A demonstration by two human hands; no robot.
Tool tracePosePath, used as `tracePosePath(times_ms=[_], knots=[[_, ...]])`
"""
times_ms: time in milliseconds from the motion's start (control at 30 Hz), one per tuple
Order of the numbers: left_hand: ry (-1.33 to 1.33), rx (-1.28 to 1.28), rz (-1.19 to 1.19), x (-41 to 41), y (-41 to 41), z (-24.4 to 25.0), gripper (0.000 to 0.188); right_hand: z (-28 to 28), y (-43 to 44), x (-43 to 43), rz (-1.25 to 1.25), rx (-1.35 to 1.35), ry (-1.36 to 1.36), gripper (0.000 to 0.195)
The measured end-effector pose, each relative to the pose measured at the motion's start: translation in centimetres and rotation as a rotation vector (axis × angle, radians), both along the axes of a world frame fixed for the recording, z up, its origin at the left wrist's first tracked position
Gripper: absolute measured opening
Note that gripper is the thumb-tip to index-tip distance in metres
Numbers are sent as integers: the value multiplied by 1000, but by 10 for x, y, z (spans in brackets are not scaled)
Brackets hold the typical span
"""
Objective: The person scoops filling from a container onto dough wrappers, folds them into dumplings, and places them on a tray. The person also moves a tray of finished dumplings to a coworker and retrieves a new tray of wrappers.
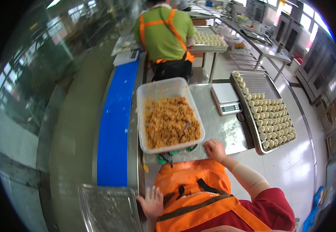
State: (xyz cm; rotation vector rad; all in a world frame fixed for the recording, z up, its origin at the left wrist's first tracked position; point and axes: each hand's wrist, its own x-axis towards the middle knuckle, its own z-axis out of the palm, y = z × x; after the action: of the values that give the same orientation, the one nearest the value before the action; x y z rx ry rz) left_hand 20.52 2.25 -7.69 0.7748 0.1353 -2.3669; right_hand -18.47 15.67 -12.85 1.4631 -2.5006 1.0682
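Observation:
My left hand (pixel 151 203), palm up with its fingers apart, holds nothing beside an empty-looking metal tray (pixel 108 207) at the lower left. My right hand (pixel 215 150) rests loosely curled on the near edge of the steel table (pixel 232 133); whether its fingers are fully closed is unclear. A translucent plastic tub (pixel 192 100) of orange-brown filling (pixel 171 121) stands on the table to the left of that hand. A small utensil handle (pixel 187 126) sticks out of the filling. Green and black items (pixel 165 159) lie under the tub's near rim.
A blue conveyor belt (pixel 115 124) runs along the left. A digital kitchen scale (pixel 226 98) stands behind my right hand. To the right is a metal tray (pixel 256 84) with rows of buns (pixel 272 121). A co-worker (pixel 168 34) sits ahead, near another bun-filled tray (pixel 210 47).

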Motion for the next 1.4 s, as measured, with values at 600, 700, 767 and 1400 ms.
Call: tracePosePath(times_ms=[600,700,767,1400], knots=[[-631,12,391,-73,27,9,58,5,23,-19,143,-175,-181,12],[-675,18,431,-77,34,15,54,15,49,-22,268,-47,-254,18],[-682,24,487,-65,47,19,52,40,81,-13,388,-83,-285,18],[-580,90,854,32,210,-10,39,43,334,-2,429,409,-1253,20]])
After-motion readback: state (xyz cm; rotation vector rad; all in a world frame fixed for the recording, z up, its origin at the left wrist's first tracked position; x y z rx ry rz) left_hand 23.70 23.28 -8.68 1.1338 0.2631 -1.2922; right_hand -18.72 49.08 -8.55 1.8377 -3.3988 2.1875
